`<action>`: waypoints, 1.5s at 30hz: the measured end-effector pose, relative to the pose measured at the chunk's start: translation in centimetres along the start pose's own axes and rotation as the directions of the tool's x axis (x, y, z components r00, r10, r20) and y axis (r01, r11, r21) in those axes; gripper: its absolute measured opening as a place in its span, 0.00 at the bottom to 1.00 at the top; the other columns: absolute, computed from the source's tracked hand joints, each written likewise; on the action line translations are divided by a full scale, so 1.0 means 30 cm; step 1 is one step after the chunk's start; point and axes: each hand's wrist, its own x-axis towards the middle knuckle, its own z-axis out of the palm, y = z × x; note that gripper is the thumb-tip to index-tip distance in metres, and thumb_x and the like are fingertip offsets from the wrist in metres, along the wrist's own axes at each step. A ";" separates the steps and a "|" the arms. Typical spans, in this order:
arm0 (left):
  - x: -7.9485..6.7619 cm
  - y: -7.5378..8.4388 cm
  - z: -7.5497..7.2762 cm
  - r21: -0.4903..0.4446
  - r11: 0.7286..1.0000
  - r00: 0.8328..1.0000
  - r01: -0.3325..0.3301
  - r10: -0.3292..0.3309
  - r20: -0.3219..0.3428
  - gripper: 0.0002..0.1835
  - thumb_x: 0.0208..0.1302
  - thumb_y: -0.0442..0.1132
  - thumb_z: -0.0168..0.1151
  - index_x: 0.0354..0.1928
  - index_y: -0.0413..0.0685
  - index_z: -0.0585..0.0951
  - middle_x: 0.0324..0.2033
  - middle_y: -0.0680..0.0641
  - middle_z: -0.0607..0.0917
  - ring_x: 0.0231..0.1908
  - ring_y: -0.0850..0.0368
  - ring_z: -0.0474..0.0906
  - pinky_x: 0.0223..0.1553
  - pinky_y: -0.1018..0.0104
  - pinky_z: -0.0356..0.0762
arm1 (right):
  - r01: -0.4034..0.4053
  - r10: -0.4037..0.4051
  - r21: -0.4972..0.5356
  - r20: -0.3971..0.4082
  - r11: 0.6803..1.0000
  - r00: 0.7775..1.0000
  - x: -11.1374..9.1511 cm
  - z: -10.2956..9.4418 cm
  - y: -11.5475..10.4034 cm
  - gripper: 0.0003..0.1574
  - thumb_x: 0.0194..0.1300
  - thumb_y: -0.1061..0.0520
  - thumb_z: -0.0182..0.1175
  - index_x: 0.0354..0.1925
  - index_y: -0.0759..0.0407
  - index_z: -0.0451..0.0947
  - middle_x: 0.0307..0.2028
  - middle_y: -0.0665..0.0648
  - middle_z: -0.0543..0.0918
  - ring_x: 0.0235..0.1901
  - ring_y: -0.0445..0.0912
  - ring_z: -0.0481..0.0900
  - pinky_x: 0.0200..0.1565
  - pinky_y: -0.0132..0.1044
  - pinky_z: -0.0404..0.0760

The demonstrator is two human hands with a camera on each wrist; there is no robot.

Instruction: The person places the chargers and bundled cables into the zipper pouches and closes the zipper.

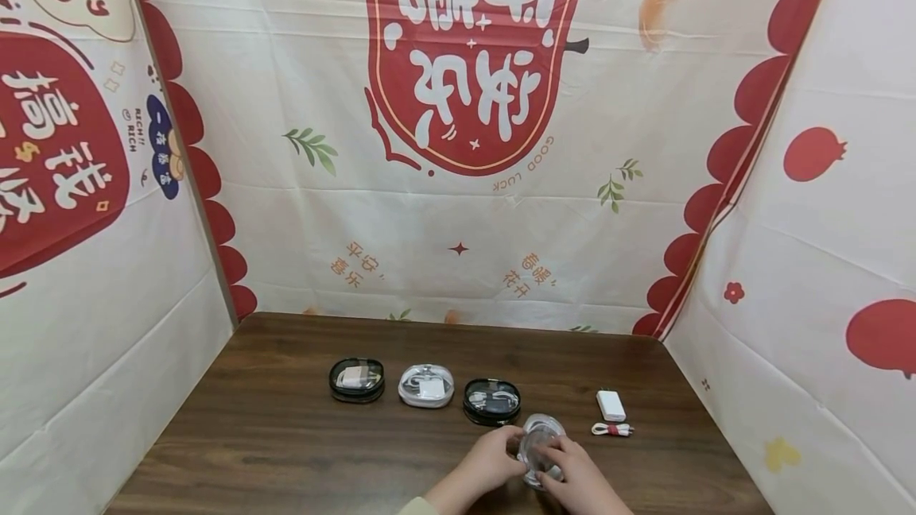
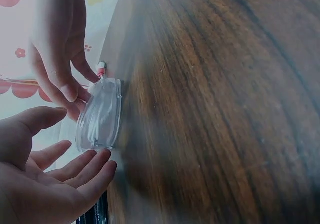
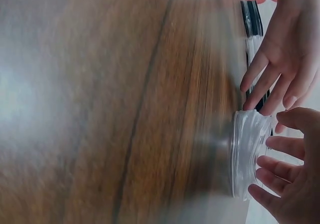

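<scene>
A clear oval case (image 1: 532, 451) sits on the table between both hands, toward the front right. My left hand (image 1: 494, 455) is at its left side, fingers extended and spread, with fingertips by the case's end in the left wrist view. On the other side, my right hand (image 1: 572, 474) reaches over the case. Its loosely bent fingers (image 3: 280, 168) touch or nearly touch the clear wall. Whitish streaks show through the plastic (image 2: 102, 114); whether they are contents or something behind, I cannot tell. The hands partly cover the case in the head view.
Left of the hands stand a black-rimmed case (image 1: 492, 401), a white-rimmed case (image 1: 426, 386) and another black-rimmed case (image 1: 357, 380), each holding a charger and cable. A white charger (image 1: 611, 405) and a bundled white cable (image 1: 612, 429) lie right. Printed cloth surrounds the wooden table (image 1: 286, 451).
</scene>
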 end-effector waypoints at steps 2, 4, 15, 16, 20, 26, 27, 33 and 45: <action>-0.004 -0.002 -0.005 0.018 1.000 1.000 -0.003 0.003 0.001 0.27 0.40 0.32 0.68 0.48 0.39 0.75 0.37 0.46 0.82 0.39 0.58 0.77 0.37 0.69 0.73 | 0.003 -0.004 0.011 0.014 1.000 1.000 -0.001 0.000 -0.008 0.22 0.56 0.46 0.60 0.43 0.60 0.79 0.39 0.49 0.72 0.39 0.49 0.71 0.38 0.46 0.74; -0.009 -0.002 -0.012 0.055 0.998 1.000 -0.009 0.009 -0.002 0.28 0.39 0.33 0.69 0.49 0.39 0.75 0.38 0.47 0.82 0.39 0.59 0.76 0.37 0.70 0.73 | 0.017 -0.018 0.018 0.014 1.000 1.000 -0.002 0.000 -0.017 0.21 0.56 0.45 0.60 0.42 0.59 0.79 0.39 0.49 0.73 0.39 0.49 0.71 0.38 0.46 0.74; -0.051 0.000 -0.052 0.326 0.943 0.997 -0.064 0.076 -0.024 0.34 0.33 0.41 0.74 0.49 0.41 0.76 0.40 0.46 0.81 0.39 0.59 0.75 0.39 0.69 0.73 | 0.267 -0.262 0.023 -0.120 0.963 0.958 0.004 0.036 -0.053 0.14 0.56 0.50 0.62 0.38 0.57 0.78 0.34 0.46 0.73 0.33 0.39 0.71 0.32 0.36 0.73; -0.057 0.002 -0.058 0.337 0.940 0.997 -0.062 0.073 -0.021 0.34 0.32 0.41 0.74 0.49 0.41 0.76 0.40 0.46 0.80 0.39 0.59 0.75 0.39 0.68 0.73 | 0.279 -0.274 0.035 -0.114 0.960 0.955 0.005 0.037 -0.057 0.14 0.56 0.50 0.61 0.38 0.58 0.78 0.34 0.46 0.73 0.33 0.38 0.71 0.31 0.35 0.73; -0.076 0.008 -0.080 0.369 0.927 0.997 -0.069 0.077 -0.005 0.34 0.32 0.43 0.74 0.48 0.42 0.76 0.40 0.47 0.81 0.39 0.60 0.75 0.39 0.68 0.73 | 0.319 -0.312 0.084 -0.088 0.944 0.946 0.008 0.039 -0.075 0.14 0.58 0.51 0.59 0.39 0.60 0.78 0.34 0.48 0.74 0.34 0.37 0.71 0.31 0.33 0.73; -0.091 -0.001 -0.103 0.391 0.917 0.996 -0.078 0.086 -0.002 0.34 0.32 0.44 0.74 0.48 0.42 0.77 0.39 0.47 0.80 0.39 0.60 0.75 0.39 0.68 0.73 | 0.308 -0.307 0.148 -0.032 0.940 0.951 0.025 0.047 -0.096 0.17 0.61 0.49 0.57 0.42 0.60 0.77 0.37 0.48 0.74 0.36 0.38 0.71 0.32 0.31 0.74; -0.092 -0.005 -0.107 0.397 0.914 0.996 -0.078 0.088 -0.006 0.34 0.32 0.44 0.75 0.47 0.42 0.77 0.39 0.47 0.80 0.39 0.60 0.75 0.39 0.68 0.73 | 0.305 -0.305 0.160 -0.021 0.939 0.952 0.030 0.050 -0.100 0.17 0.62 0.49 0.56 0.42 0.60 0.77 0.38 0.48 0.74 0.36 0.38 0.71 0.32 0.31 0.74; -0.099 -0.029 -0.136 0.426 0.902 0.997 -0.066 0.074 -0.003 0.34 0.29 0.42 0.75 0.47 0.42 0.77 0.38 0.48 0.80 0.39 0.60 0.74 0.40 0.67 0.73 | 0.308 -0.317 0.201 0.010 0.930 0.948 0.053 0.072 -0.131 0.16 0.63 0.49 0.55 0.42 0.59 0.77 0.39 0.49 0.74 0.38 0.39 0.72 0.34 0.31 0.75; -0.114 -0.066 -0.176 0.486 0.873 0.999 -0.036 0.042 -0.002 0.34 0.32 0.43 0.75 0.49 0.45 0.77 0.41 0.49 0.79 0.41 0.57 0.74 0.42 0.64 0.73 | 0.347 -0.363 0.272 0.011 0.898 0.932 0.081 0.094 -0.193 0.13 0.62 0.54 0.56 0.43 0.58 0.76 0.39 0.52 0.75 0.38 0.41 0.73 0.35 0.30 0.75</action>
